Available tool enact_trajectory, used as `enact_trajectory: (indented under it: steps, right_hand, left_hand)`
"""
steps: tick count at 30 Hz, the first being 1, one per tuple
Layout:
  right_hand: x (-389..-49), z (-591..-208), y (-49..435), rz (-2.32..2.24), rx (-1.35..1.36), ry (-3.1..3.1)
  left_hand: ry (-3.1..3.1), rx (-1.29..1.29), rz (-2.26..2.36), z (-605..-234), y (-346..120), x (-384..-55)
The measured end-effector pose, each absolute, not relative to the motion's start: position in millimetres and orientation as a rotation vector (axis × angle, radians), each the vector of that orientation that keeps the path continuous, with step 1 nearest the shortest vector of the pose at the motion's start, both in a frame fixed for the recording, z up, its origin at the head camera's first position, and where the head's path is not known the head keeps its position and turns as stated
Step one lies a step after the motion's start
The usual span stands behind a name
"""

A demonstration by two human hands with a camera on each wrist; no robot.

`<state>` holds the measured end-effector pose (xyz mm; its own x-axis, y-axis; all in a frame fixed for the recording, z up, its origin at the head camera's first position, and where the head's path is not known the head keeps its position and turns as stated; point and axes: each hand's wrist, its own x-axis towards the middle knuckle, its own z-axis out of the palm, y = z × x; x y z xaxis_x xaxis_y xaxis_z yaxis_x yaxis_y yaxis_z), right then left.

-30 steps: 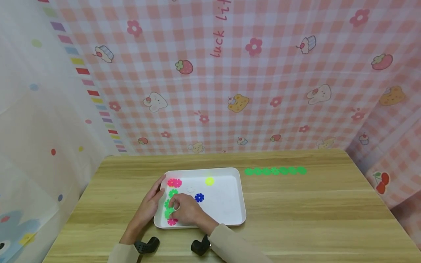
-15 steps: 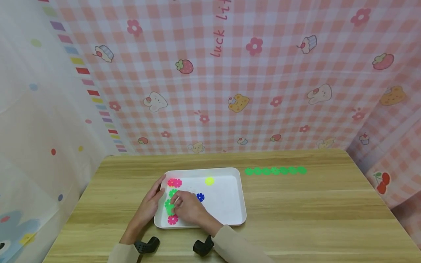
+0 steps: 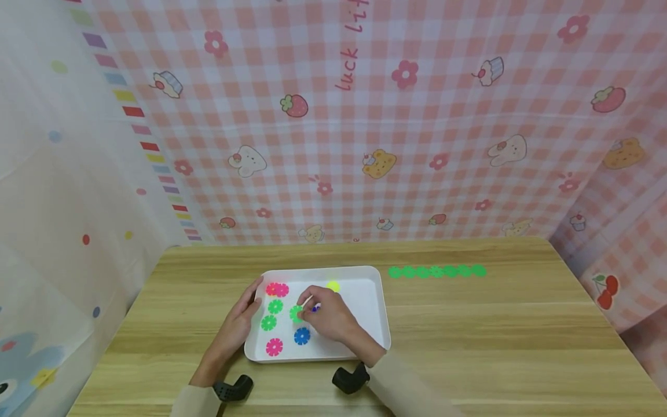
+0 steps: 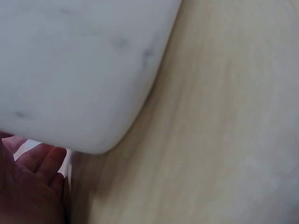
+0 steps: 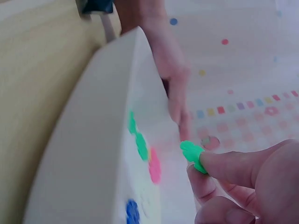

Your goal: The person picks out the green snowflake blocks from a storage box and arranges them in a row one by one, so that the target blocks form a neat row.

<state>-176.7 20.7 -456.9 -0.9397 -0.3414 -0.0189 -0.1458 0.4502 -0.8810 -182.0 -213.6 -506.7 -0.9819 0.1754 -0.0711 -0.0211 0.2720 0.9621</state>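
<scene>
Snowflake disc [image 5: 190, 150], green, is pinched in the right hand [image 3: 329, 315]; a loose pinch could drop it. Left hand [image 3: 239, 320], not clamped, touches the white tray [image 3: 362, 324] at nine o'clock.

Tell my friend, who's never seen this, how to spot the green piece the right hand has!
Look for the white tray on the wooden table. Over its left half in the head view, the right hand pinches a green notched disc. Other green discs lie in the tray or in a row on the table; only this one is held.
</scene>
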Motion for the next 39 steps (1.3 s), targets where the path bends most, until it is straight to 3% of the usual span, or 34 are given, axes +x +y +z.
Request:
enact_trajectory:
  steps: [19,39]
  right_hand:
    - [-185,-450,116,-1.733,-0.177,2.54]
    - [-183,-457,264,-1.75,0.157,2.692]
  left_hand:
    - [2.386,0.125,1.774,-506,-215,-180]
    - [2.382,0.132,1.789,-507,-215,-182]
